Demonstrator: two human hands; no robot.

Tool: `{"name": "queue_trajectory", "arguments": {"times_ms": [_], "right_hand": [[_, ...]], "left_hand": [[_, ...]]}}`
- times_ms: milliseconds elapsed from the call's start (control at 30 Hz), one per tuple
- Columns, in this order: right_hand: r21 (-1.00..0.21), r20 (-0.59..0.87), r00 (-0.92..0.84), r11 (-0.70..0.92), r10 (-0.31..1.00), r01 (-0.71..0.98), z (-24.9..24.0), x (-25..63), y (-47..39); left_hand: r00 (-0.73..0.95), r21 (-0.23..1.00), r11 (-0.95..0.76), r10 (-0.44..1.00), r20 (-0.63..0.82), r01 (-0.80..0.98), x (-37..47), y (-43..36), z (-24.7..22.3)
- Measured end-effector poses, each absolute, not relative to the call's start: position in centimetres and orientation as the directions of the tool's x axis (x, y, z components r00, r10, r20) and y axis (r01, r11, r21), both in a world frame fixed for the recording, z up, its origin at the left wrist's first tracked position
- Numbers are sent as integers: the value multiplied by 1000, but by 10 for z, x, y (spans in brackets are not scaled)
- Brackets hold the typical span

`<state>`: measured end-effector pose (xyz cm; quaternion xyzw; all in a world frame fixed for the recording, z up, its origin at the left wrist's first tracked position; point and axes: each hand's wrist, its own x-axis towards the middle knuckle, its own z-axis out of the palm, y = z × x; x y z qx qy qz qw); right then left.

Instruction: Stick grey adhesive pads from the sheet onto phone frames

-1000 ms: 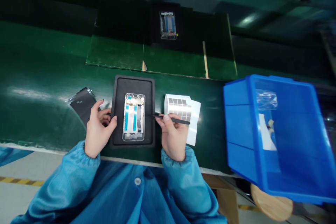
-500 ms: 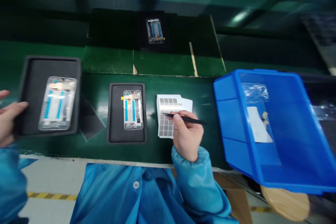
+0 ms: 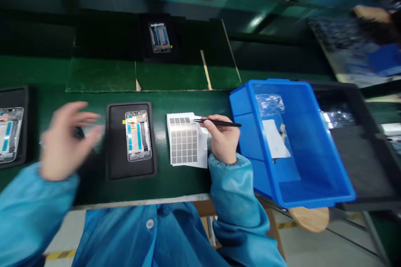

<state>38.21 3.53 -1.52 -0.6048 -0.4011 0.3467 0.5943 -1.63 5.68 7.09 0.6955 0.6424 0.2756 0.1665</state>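
My right hand (image 3: 223, 137) is closed round black tweezers (image 3: 224, 123), whose tips point left over the top right of a white sheet (image 3: 203, 146) with rows of grey square stickers (image 3: 184, 142). Blurred by motion, my left hand (image 3: 67, 139) has its fingers apart and holds nothing, in the gap between two black trays. The middle tray (image 3: 116, 167) bears a phone frame (image 3: 135, 135) with blue strips and a yellow tab. Cut off by the left edge is the other tray (image 3: 22, 127), with a second phone frame (image 3: 11, 133) in it.
A blue bin (image 3: 313, 154) at the right holds clear plastic and white paper. On the raised green board (image 3: 103, 73) at the back lies another black tray with a phone frame (image 3: 160, 37). A dark tray (image 3: 360, 154) is beyond the bin.
My left hand has come away from the left tray and moved right. The view has shifted right. The tweezers are now at the sheet's upper right, away from the grey squares' middle.
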Motion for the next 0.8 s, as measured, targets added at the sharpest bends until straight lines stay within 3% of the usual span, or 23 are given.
{"name": "queue_trajectory", "arguments": {"times_ms": [100, 167, 400, 800], "right_hand": [[-996, 24, 369, -7, 929, 84, -19, 388, 47], [-992, 36, 335, -6, 941, 123, -22, 391, 53], [-976, 44, 269, -16, 962, 217, -44, 403, 59], [-960, 59, 269, -19, 961, 280, -53, 408, 55]], "left_hand": [[405, 705, -324, 913, 57, 631, 107, 74, 37], [518, 722, -367, 855, 14, 586, 163, 87, 20], [552, 734, -329, 830, -74, 594, 204, 106, -19], [525, 772, -254, 843, -118, 582, 203, 102, -26]]}}
